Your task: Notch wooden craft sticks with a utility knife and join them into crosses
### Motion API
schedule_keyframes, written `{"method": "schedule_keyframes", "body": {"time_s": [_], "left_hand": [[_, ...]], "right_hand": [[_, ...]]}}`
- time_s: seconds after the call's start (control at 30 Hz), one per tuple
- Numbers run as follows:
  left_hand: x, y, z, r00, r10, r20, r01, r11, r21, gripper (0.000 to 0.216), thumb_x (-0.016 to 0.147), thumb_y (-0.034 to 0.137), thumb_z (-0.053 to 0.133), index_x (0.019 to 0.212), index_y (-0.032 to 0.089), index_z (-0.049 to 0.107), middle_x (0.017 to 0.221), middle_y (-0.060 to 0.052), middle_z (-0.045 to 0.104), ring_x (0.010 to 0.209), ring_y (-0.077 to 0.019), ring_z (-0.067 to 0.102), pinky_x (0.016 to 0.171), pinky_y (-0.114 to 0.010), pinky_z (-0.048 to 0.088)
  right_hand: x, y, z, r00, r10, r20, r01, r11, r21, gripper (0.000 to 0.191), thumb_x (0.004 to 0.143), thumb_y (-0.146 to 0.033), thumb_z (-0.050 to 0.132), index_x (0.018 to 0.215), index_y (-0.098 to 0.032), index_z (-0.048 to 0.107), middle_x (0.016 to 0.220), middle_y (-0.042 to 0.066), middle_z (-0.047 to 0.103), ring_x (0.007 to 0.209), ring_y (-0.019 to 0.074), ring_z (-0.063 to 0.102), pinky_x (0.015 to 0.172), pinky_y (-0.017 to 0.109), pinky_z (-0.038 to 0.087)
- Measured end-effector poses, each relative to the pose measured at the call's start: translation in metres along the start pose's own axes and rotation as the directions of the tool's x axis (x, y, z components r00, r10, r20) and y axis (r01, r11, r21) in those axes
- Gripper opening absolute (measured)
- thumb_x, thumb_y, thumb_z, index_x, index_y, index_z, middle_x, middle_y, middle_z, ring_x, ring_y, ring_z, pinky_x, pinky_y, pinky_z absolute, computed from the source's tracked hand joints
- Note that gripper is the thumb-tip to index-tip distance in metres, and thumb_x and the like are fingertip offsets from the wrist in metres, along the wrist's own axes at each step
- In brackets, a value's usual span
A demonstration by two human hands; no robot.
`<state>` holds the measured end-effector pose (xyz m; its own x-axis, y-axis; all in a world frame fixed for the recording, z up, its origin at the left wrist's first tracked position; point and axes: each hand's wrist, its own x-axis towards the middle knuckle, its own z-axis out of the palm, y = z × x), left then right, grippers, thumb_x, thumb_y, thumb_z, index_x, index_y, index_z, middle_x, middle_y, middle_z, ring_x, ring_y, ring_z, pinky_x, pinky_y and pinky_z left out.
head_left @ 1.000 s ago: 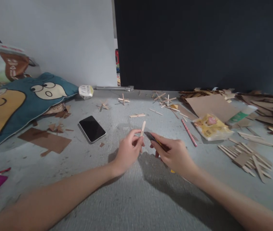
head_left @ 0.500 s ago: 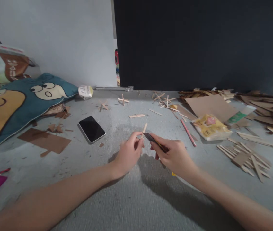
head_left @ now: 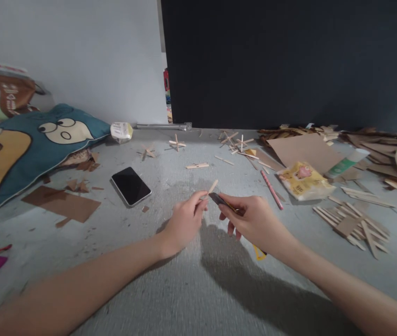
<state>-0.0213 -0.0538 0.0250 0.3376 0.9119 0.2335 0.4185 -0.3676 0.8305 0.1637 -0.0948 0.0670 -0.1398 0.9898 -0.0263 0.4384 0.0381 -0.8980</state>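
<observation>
The wooden stick [head_left: 213, 186] was pale, flat and slim, and it leaned up and away to the right above the grey table [head_left: 138, 284]. The left hand [head_left: 185, 222] pinched it between thumb and fingertips, which hid its lower part. The right hand [head_left: 254, 218] had its fingers wrapped about a dark cutter [head_left: 223, 200], covering much of the handle; the cutter's front end pointed at the stick, though whether the two touched could not be told. Beyond the hands lay a short flat piece of wood [head_left: 197, 165], with a cluster of crossed sticks [head_left: 177, 143] farther back. A phone [head_left: 131, 186] lay to the left, near a brown cardboard sheet [head_left: 61, 203]. On the right were a red patterned pencil [head_left: 271, 189], a yellow packet [head_left: 305, 183] and a pile of loose sticks [head_left: 370, 233] with a cardboard piece [head_left: 349, 227] on top
</observation>
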Motion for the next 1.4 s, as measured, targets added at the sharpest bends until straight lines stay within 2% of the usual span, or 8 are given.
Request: {"method": "schedule_keyframes", "body": {"time_s": [0.17,0.37,0.47,0.6,0.87,1.0,1.17,1.4], "left_hand": [[0.003,0.001,-0.002,1.0,0.024,0.017,-0.022,0.995,-0.092,0.033,0.106,0.041,0.04,0.111,0.02,0.065,0.074,0.001,0.065,0.06,-0.0121,0.06,0.063,-0.026,0.047],[0.006,0.001,-0.004,0.997,-0.02,0.075,0.036,0.975,-0.217,0.036,0.105,0.046,0.042,0.105,0.019,0.065,0.07,0.001,0.062,0.055,-0.011,0.055,0.051,-0.022,0.041],[0.007,0.002,-0.004,0.996,-0.034,0.086,0.054,0.97,-0.238,0.034,0.105,0.044,0.044,0.103,0.019,0.066,0.069,0.001,0.061,0.055,-0.0104,0.054,0.051,-0.022,0.04],[0.007,0.004,-0.003,0.993,-0.067,0.101,0.092,0.959,-0.267,0.033,0.104,0.043,0.045,0.104,0.018,0.066,0.069,0.001,0.06,0.054,-0.0103,0.052,0.05,-0.022,0.038],[0.009,0.002,-0.005,0.986,-0.093,0.136,0.13,0.948,-0.289,0.034,0.102,0.045,0.045,0.088,0.018,0.061,0.067,0.002,0.055,0.052,-0.0092,0.046,0.049,-0.021,0.036],[0.009,0.003,-0.005,0.981,-0.119,0.153,0.16,0.94,-0.301,0.033,0.101,0.045,0.046,0.087,0.018,0.059,0.065,0.002,0.053,0.051,-0.0094,0.043,0.047,-0.021,0.033],[0.012,0.0,-0.005,0.979,-0.13,0.16,0.18,0.917,-0.356,0.034,0.099,0.047,0.048,0.08,0.019,0.055,0.063,0.003,0.051,0.049,-0.0087,0.041,0.047,-0.022,0.032],[0.014,-0.004,-0.006,0.979,-0.116,0.169,0.175,0.902,-0.395,0.038,0.099,0.051,0.049,0.081,0.019,0.057,0.065,0.003,0.052,0.05,-0.0084,0.042,0.05,-0.023,0.034]], "right_hand": [[0.003,-0.002,-0.003,0.997,0.047,0.055,-0.051,0.995,0.087,0.032,0.092,-0.037,0.057,0.105,-0.017,0.077,0.074,0.004,0.067,0.046,0.0122,0.063,0.038,0.023,0.052],[0.007,0.003,-0.007,0.993,0.059,0.1,-0.077,0.98,0.184,0.034,0.089,-0.044,0.063,0.099,-0.014,0.077,0.076,0.005,0.069,0.046,0.0111,0.062,0.038,0.023,0.052],[0.01,0.004,-0.011,0.987,0.07,0.142,-0.099,0.974,0.206,0.035,0.087,-0.047,0.066,0.095,-0.015,0.077,0.075,0.005,0.069,0.047,0.0114,0.062,0.039,0.024,0.052],[0.012,0.004,-0.015,0.978,0.08,0.194,-0.127,0.962,0.242,0.037,0.083,-0.048,0.069,0.099,-0.016,0.078,0.071,0.002,0.067,0.045,0.0104,0.06,0.039,0.023,0.05],[0.017,0.014,-0.017,0.966,0.107,0.236,-0.175,0.941,0.29,0.035,0.084,-0.049,0.07,0.089,-0.015,0.076,0.069,0.002,0.065,0.045,0.0089,0.056,0.037,0.022,0.045],[0.019,0.018,-0.019,0.963,0.084,0.255,-0.163,0.937,0.308,0.032,0.088,-0.046,0.067,0.09,-0.015,0.076,0.067,0.001,0.064,0.045,0.0078,0.054,0.038,0.02,0.044],[0.022,0.02,-0.018,0.965,0.044,0.259,-0.128,0.94,0.317,0.037,0.087,-0.048,0.069,0.102,-0.015,0.078,0.068,0.0,0.063,0.045,0.0079,0.054,0.037,0.02,0.044],[0.024,0.019,-0.017,0.971,-0.018,0.24,-0.06,0.947,0.315,0.037,0.086,-0.049,0.069,0.095,-0.014,0.078,0.066,-0.001,0.061,0.043,0.0073,0.052,0.037,0.021,0.044]]}}
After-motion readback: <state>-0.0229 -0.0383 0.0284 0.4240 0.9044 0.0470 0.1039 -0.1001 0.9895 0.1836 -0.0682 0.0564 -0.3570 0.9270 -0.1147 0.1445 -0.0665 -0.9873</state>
